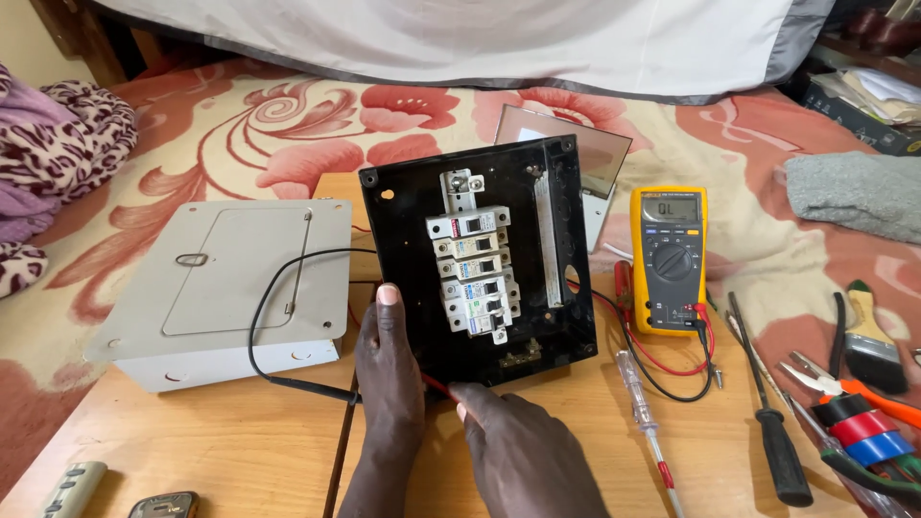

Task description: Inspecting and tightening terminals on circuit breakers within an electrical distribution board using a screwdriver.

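A black breaker box [556, 326] lies open on a wooden board [240, 441], with several white circuit breakers [472, 270] stacked on a rail down its middle. My left hand [389, 384] rests flat on the box's lower left edge, fingers pointing up. My right hand [513, 446] touches the box's bottom edge, and a red probe lead shows between the two hands. A black probe [312, 388] lies on the board just left of my left hand, its lead looping up over the grey metal cover [230, 278].
A yellow multimeter [669, 259] sits right of the box, its leads trailing. Further right lie a tester screwdriver [645, 412], a black screwdriver [772, 422], pliers [844, 384], a paintbrush [868, 336] and tape rolls [863, 432]. A floral bedspread [288, 125] lies behind.
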